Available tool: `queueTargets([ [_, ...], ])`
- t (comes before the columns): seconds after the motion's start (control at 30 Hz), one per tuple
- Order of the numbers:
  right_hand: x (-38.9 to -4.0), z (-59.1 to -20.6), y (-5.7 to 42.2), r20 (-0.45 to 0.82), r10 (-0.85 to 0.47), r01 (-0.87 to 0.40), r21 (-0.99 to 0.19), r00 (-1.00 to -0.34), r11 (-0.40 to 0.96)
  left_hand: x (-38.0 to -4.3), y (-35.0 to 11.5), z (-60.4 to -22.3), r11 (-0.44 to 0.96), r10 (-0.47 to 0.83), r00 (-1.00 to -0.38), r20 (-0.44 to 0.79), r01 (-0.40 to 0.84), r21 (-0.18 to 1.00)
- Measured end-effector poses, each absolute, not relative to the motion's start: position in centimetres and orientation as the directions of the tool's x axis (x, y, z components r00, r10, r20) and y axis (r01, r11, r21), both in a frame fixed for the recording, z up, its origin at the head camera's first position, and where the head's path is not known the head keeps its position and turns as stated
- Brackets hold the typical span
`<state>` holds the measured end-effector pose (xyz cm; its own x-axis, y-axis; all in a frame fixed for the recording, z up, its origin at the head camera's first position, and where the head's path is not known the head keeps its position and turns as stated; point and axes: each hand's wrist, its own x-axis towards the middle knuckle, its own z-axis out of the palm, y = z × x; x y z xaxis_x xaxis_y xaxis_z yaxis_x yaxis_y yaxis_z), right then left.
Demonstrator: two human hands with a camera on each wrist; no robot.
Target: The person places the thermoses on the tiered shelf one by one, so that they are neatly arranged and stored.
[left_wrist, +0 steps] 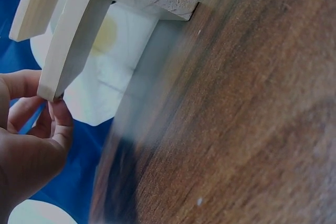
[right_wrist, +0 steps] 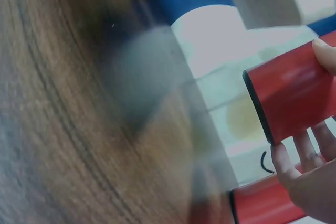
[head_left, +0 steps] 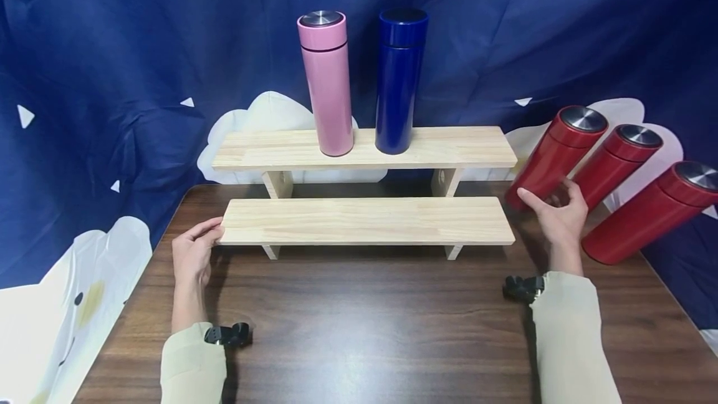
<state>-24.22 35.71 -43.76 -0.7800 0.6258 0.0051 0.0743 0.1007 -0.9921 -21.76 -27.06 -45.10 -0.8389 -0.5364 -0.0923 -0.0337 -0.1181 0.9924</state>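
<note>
Between thumb and fingers, my right hand point(head_left: 563, 220) grips a red thermos bottle point(head_left: 552, 151) with a silver lid, the leftmost of three red ones. The right wrist view shows the lower part and dark-rimmed base of this bottle point(right_wrist: 294, 93), thumb on one side and fingers on the other. My left hand point(head_left: 193, 251) pinches the left end of the lower board of a two-tier wooden rack point(head_left: 364, 222). In the left wrist view, thumb and fingers close on that board's end point(left_wrist: 50, 85). On the upper board stand a pink thermos point(head_left: 330, 92) and a dark blue thermos point(head_left: 397, 89).
Two more red thermoses, a middle one point(head_left: 608, 170) and a right one point(head_left: 645, 217), stand at the right of the dark brown wooden table point(head_left: 359, 329). A blue cloth point(head_left: 168, 30) with white shapes hangs behind the table.
</note>
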Motion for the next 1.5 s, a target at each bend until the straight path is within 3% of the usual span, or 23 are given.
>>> queueTargets([
  [0.33, -23.3, -43.2, 35.0, 0.04, 0.622, -0.06, -0.998, -0.782, -0.011, -21.7, -27.1, -45.1, -0.125, -0.537, -0.838, -0.092, -0.029, 0.992],
  [1.07, -22.4, -42.6, 34.4, 0.208, 0.65, -0.284, -0.959, -0.731, -0.013, -21.9, -27.2, -45.6, -0.114, -0.523, -0.851, -0.05, 0.012, 0.993],
  [1.5, -21.9, -40.7, 33.2, 0.232, 0.657, -0.394, -0.913, -0.717, -0.107, -21.8, -27.2, -45.4, -0.126, -0.525, -0.848, -0.071, -0.005, 0.992],
])
